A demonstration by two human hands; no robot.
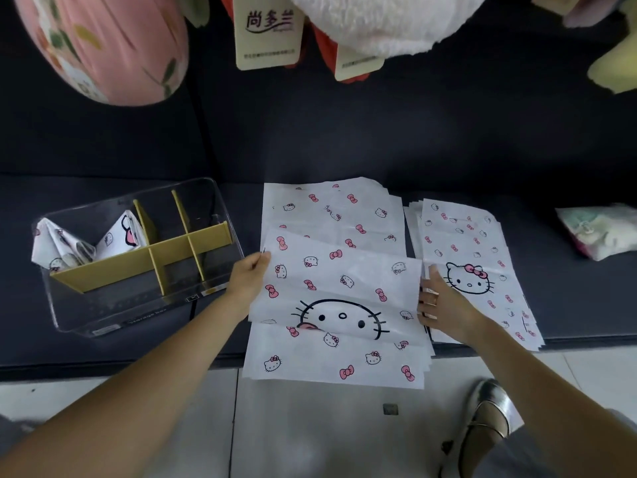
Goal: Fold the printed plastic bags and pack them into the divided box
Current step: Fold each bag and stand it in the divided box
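A white bag printed with cat faces and pink bows [341, 281] lies folded over on top of a stack of like bags [331, 208] on the dark seat. My left hand [250, 276] pinches its upper left edge. My right hand [439, 301] grips its right edge. A second stack of smaller printed bags [472, 250] lies to the right. The clear divided box [103, 315] with tan partitions [193, 241] stands at the left. Two folded bags [62, 244] sit in its far left compartment.
The dark cushioned seat [344, 143] ends in a front edge above a pale tiled floor [310, 426]. A pink pillow [103, 46], a white plush toy [379, 25] with hang tags [267, 32] hang above. A crumpled pale bundle [596, 229] lies far right. My silver shoe [486, 422] is below.
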